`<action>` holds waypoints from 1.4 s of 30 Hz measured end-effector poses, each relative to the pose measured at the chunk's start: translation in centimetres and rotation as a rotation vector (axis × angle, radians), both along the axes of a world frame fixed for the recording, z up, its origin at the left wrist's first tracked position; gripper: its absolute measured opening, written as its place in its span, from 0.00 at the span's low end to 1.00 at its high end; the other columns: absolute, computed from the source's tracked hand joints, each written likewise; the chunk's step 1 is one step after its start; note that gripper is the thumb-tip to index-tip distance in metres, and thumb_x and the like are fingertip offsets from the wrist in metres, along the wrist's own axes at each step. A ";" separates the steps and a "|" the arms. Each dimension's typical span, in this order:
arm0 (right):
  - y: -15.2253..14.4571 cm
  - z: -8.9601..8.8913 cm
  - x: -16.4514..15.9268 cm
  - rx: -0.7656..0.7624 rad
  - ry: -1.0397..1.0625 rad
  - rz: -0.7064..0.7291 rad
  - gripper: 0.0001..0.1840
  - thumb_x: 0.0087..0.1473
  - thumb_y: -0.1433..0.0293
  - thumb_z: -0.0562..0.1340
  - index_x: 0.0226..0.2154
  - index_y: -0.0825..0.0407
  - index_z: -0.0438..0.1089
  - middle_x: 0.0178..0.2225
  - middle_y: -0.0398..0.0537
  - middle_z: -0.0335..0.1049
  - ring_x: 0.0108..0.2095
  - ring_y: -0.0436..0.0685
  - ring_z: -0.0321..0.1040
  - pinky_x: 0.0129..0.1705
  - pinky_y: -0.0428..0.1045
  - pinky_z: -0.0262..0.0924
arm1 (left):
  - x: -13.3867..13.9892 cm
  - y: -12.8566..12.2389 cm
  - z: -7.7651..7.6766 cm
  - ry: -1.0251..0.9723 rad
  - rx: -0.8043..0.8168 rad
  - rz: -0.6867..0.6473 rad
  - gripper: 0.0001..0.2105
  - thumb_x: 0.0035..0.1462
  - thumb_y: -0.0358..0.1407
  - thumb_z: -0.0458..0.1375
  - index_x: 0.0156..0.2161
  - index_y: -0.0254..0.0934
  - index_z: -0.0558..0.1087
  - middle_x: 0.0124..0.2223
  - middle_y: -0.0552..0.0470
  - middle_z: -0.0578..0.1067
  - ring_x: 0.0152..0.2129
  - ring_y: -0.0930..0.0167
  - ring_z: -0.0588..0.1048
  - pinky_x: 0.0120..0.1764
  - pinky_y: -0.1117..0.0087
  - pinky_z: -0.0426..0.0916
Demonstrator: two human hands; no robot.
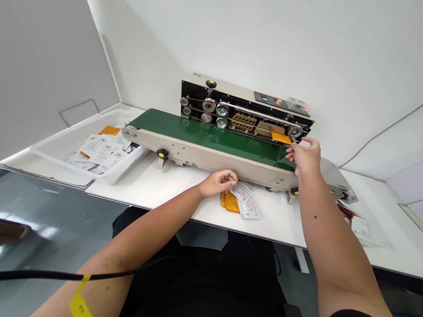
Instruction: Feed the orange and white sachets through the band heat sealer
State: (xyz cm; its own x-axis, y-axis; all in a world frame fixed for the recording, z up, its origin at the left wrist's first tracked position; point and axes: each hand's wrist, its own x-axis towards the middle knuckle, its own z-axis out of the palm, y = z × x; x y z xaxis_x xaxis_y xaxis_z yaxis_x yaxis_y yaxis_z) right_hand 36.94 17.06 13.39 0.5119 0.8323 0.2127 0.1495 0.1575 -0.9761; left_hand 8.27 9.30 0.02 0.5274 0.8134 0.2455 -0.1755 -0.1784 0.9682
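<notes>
My right hand (305, 156) reaches over the right end of a band sealing machine (243, 107), its fingers parted. Beside its fingertips, a small orange packet (281, 137) sits flat at the machine's sealing strip; whether they touch it I cannot make out. Below the conveyor's front, my left hand (218, 184) is closed, fingertips pressed at the corner of a white printed packet (241, 191). That packet belongs to a small pile on the table, with another white packet (250, 209) and orange packets (231, 202) partly under it.
The green conveyor belt (199, 132) runs along the machine's front. To the left stands a clear plastic bin (112, 177) of white and orange packets. More packets (359, 225) lie in a clear tray at the right. A black cable (36, 274) with a yellow tag crosses my left forearm.
</notes>
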 end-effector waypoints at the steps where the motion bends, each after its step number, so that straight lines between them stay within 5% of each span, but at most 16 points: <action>1: -0.8 -0.2 -0.3 0.040 -0.041 -0.008 0.18 0.52 0.72 0.66 0.43 0.47 0.61 0.20 0.34 0.68 0.14 0.49 0.62 0.15 0.40 0.48 | 0.0 0.0 0.0 0.001 0.003 0.001 0.25 0.55 0.55 0.67 0.43 0.34 0.70 0.36 0.49 0.77 0.22 0.77 0.72 0.27 0.74 0.67; 7: -7.5 -4.1 -2.8 0.208 -0.296 0.023 0.07 0.58 0.63 0.63 0.36 0.47 0.65 0.23 0.37 0.66 0.22 0.49 0.62 0.23 0.43 0.55 | 0.0 0.0 -0.3 0.079 0.078 0.027 0.22 0.59 0.54 0.64 0.42 0.34 0.71 0.34 0.49 0.77 0.23 0.75 0.71 0.29 0.73 0.67; 12: -13.5 -10.8 -5.5 0.156 -0.660 0.270 0.06 0.59 0.62 0.62 0.35 0.47 0.69 0.28 0.44 0.71 0.31 0.57 0.68 0.37 0.52 0.65 | 0.0 -0.2 -0.7 0.404 0.547 0.044 0.11 0.62 0.44 0.62 0.39 0.37 0.76 0.35 0.49 0.78 0.32 0.69 0.75 0.38 0.69 0.68; 16: -15.9 -15.2 -6.2 0.098 -0.997 0.362 0.23 0.54 0.60 0.67 0.51 0.49 0.74 0.54 0.56 0.73 0.56 0.70 0.66 0.59 0.65 0.61 | 0.2 0.0 -0.9 0.502 0.805 -0.006 0.14 0.59 0.44 0.66 0.45 0.38 0.78 0.45 0.45 0.81 0.45 0.62 0.77 0.54 0.61 0.66; 19: -16.0 -16.9 -6.0 0.000 -1.076 0.331 0.31 0.53 0.56 0.68 0.58 0.50 0.72 0.63 0.59 0.66 0.61 0.74 0.61 0.62 0.68 0.58 | 0.2 0.2 -1.0 0.569 0.811 -0.029 0.22 0.55 0.49 0.69 0.49 0.38 0.77 0.53 0.43 0.80 0.51 0.59 0.76 0.58 0.59 0.64; 24: -15.4 -17.5 -5.7 0.104 -1.003 0.391 0.28 0.56 0.62 0.66 0.59 0.50 0.70 0.58 0.57 0.71 0.58 0.69 0.67 0.61 0.65 0.63 | 0.2 0.4 -1.0 0.605 0.815 -0.060 0.27 0.55 0.53 0.68 0.54 0.38 0.76 0.58 0.41 0.77 0.57 0.57 0.74 0.61 0.58 0.62; 35: -16.6 -17.0 -6.2 0.351 -1.115 0.331 0.30 0.63 0.68 0.64 0.66 0.47 0.64 0.67 0.56 0.62 0.64 0.69 0.63 0.64 0.67 0.62 | 0.4 -0.3 -0.4 0.571 0.741 0.002 0.26 0.61 0.48 0.64 0.59 0.36 0.71 0.54 0.40 0.77 0.51 0.59 0.74 0.56 0.59 0.67; 42: -16.8 -16.7 -7.3 0.443 -1.012 0.400 0.42 0.61 0.63 0.67 0.72 0.47 0.52 0.67 0.59 0.61 0.66 0.69 0.60 0.66 0.68 0.60 | 0.8 -1.0 -0.5 0.416 0.395 -0.004 0.22 0.65 0.44 0.60 0.60 0.37 0.71 0.37 0.51 0.75 0.32 0.71 0.72 0.36 0.72 0.69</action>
State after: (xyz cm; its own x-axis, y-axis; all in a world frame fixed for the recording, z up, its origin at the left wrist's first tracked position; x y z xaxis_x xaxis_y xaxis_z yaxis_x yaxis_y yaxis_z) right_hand 29.68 0.28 -3.26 -0.3379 0.6469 0.6836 0.6885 0.6651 -0.2891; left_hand 9.03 8.32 -0.49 0.6472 0.7003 0.3013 0.2049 -0.5405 0.8160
